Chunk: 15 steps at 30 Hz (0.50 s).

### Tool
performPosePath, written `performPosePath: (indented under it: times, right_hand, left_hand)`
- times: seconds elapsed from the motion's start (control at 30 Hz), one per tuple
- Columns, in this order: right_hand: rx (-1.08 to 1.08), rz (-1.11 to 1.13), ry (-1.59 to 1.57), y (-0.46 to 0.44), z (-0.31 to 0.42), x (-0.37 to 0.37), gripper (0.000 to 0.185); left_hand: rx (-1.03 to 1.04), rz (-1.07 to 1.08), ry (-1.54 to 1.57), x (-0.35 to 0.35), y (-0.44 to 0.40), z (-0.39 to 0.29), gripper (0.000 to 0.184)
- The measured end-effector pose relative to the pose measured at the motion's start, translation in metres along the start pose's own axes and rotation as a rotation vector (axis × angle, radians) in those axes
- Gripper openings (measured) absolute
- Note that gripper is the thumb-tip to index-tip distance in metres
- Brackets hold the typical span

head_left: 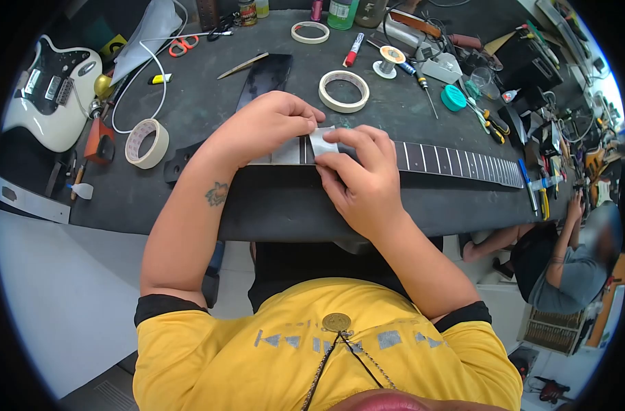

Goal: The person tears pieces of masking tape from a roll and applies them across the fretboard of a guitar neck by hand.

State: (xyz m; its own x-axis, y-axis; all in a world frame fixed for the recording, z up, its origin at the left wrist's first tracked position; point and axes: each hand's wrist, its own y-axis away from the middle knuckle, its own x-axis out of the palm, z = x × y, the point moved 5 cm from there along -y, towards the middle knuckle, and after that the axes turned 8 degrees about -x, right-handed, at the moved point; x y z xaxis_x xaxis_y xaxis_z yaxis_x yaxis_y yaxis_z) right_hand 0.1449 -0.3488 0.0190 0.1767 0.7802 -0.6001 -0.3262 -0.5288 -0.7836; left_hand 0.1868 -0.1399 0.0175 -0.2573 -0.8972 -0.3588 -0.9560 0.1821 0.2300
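Observation:
A guitar neck (pixel 449 159) with a dark fretboard and metal frets lies across the front of the workbench, its headstock (pixel 179 162) to the left. A short pale piece of masking tape (pixel 322 142) is over the fretboard between my hands. My left hand (pixel 275 123) is closed, thumb and fingers pinched at the tape's upper edge. With bent fingers, my right hand (pixel 367 171) grips the tape's right side and lower edge. Another pale strip (pixel 286 152) covers the fretboard under my left hand. A dark phone-like slab (pixel 268 77) lies behind that hand.
Rolls of masking tape (pixel 345 91) lie behind and left of the neck. A white guitar body (pixel 49 92) rests at the left. Near the back are a solder spool (pixel 388 62), a red marker (pixel 354 50) and orange scissors (pixel 184 46). Another person (pixel 569 274) sits at the right.

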Motion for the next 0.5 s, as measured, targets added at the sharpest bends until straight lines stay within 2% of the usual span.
performPosePath:
  times: [0.07,0.17,0.27,0.5]
  right_hand:
    - [-0.011,-0.003,-0.021,0.0010,0.0025,0.0014,0.022]
    - [-0.047,0.020,0.028,-0.0016,0.0052,0.0008,0.027]
    - [-0.086,0.021,0.017,-0.0018,0.0071,0.0017,0.028]
    - [-0.113,0.017,0.007,-0.0037,0.0094,0.0068,0.030]
  left_hand:
    - [-0.002,-0.049,-0.078,0.0012,0.0016,-0.0024,0.036]
    - [-0.025,-0.097,-0.235,0.0013,0.0046,-0.0065,0.036]
    - [-0.060,-0.102,-0.230,0.0014,0.0073,-0.0068,0.036]
    - [-0.001,-0.110,-0.285,0.0003,0.0077,-0.0084,0.035]
